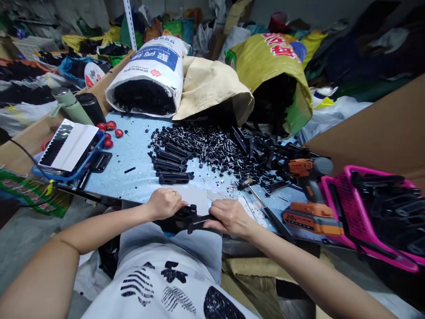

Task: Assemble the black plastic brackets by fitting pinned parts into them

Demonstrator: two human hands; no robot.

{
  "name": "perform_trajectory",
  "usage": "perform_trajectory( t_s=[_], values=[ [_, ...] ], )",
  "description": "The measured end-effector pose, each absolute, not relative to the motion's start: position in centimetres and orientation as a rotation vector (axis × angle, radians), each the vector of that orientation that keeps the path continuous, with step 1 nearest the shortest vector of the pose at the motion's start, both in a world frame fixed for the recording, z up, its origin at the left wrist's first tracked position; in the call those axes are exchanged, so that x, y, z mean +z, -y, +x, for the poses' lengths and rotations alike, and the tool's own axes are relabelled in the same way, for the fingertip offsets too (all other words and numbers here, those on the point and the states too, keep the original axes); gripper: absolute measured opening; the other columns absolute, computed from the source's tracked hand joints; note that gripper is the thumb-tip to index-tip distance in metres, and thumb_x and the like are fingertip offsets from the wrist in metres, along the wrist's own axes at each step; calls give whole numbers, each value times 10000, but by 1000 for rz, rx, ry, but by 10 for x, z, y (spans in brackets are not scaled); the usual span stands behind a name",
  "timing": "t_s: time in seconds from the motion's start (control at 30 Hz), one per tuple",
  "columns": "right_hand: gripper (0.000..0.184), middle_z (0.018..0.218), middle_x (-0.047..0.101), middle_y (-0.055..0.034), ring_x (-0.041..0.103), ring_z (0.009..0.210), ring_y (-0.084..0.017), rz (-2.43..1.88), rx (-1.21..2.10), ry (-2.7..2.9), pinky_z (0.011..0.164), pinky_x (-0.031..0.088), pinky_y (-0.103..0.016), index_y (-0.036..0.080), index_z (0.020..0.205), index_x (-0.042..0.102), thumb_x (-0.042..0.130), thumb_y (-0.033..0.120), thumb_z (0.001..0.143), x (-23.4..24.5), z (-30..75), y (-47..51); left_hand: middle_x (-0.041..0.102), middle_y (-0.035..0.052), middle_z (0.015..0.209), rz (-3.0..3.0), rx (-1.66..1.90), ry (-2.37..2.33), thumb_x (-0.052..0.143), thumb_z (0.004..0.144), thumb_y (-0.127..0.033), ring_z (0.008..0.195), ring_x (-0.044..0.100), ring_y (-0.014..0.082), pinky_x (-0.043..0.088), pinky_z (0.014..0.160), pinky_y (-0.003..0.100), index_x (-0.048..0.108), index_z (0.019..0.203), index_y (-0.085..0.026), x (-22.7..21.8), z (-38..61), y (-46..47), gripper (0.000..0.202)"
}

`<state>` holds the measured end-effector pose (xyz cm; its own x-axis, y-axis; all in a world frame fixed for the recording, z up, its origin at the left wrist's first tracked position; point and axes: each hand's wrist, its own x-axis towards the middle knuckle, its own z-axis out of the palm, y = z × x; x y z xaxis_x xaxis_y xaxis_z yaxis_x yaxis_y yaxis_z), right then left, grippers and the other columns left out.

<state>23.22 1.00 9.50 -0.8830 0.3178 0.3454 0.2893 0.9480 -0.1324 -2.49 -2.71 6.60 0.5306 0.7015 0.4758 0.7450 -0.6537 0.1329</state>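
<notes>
Two hands (165,203) (230,217), one black part (191,219), gripped

We are losing most of the black plastic part (191,219) beneath our left hand (164,204) and right hand (230,217), so its shape is staying unclear. The pink basket (348,208) is running off the right edge. The small pieces in the black pile (215,150) are showing too small to identify.

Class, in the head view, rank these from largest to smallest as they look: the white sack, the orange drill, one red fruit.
1. white sack
2. orange drill, though it lies nearer the camera
3. red fruit
</notes>
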Motion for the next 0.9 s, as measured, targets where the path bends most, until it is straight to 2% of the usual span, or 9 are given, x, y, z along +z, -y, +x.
perform_trajectory(
  t_s=[0.13, 0.37, 0.43, 0.5, 0.57, 0.67, 0.77, 0.83, 0.9],
  values=[
    [583, 526, 403, -4, 333, 489, -101, -412, 140, 2646, 506, 202, -270, 157, 568, 451, 308, 602, 916, 116, 231, 0, 528, 27, 536, -2725, -837, 1095, 258, 977, -446, 503, 477, 128, 305, 474, 265, 508, 598, -156, 91, -34, 43, 539],
    [692, 508, 366, -19, 407, 467, -162, -105, 979, 2341, 498, 327, -328, 231, 606, 463, 56, 735, 851, 86, 201, 57, 492, 25, 485, -3097, -1678, 774, 14, 959, -494, 466, 461, 121, 358, 461, 269, 488, 626, -188, 103, 4, 97, 655],
    [741, 628, 466, -66, 514, 601, -225, -415, 963, 2105, 597, 422, -404, 265, 742, 525, 8, 794, 779, 58, 180, 72, 535, 34, 526, -2876, -1977, 907, 46, 952, -527, 494, 498, 125, 397, 488, 271, 523, 669, -191, 97, 18, 106, 648],
    [735, 865, 531, -122, 557, 869, -301, -792, 831, 1777, 767, 430, -522, 293, 988, 520, -39, 732, 799, 31, 155, 77, 610, 70, 645, -2688, -2061, 1046, 51, 939, -559, 618, 579, 148, 465, 575, 284, 589, 789, -181, 83, 28, 106, 675],
    [586, 1080, 502, -146, 500, 1082, -324, -951, 701, 1592, 872, 383, -585, 306, 1195, 403, -15, 568, 879, 9, 136, 69, 656, 117, 807, -2648, -1916, 1087, -7, 915, -590, 793, 627, 180, 505, 689, 310, 620, 986, -153, 64, 30, 100, 767],
    [412, 1223, 438, -152, 437, 1199, -306, -1004, 484, 1695, 937, 376, -563, 278, 1285, 295, 187, 442, 924, -4, 137, 33, 661, 142, 924, -2561, -1455, 1146, -4, 866, -679, 886, 630, 214, 510, 729, 339, 557, 1217, -129, 28, 14, 77, 861],
    [403, 1281, 404, -175, 393, 1248, -284, -1189, 290, 1691, 995, 360, -515, 212, 1269, 327, 369, 400, 915, -1, 180, -11, 663, 140, 895, -2491, -936, 1355, 208, 809, -766, 820, 637, 234, 511, 699, 353, 584, 1210, -140, -3, -14, 47, 833],
    [353, 1266, 432, -174, 405, 1232, -272, -1299, 209, 1596, 1003, 349, -499, 184, 1216, 397, 402, 374, 918, 4, 219, -31, 648, 176, 1022, -2501, -704, 1508, 308, 842, -701, 1005, 607, 277, 487, 852, 407, 581, 1213, -123, -13, -27, 29, 739],
    [300, 1217, 483, -163, 434, 1197, -269, -1356, 141, 1586, 1007, 332, -497, 168, 1131, 475, 444, 367, 909, 7, 252, -39, 508, 221, 1300, -2502, -592, 1675, 344, 866, -651, 1281, 415, 325, 362, 1031, 476, 482, 1315, -89, -15, -29, 13, 734]
  ],
)
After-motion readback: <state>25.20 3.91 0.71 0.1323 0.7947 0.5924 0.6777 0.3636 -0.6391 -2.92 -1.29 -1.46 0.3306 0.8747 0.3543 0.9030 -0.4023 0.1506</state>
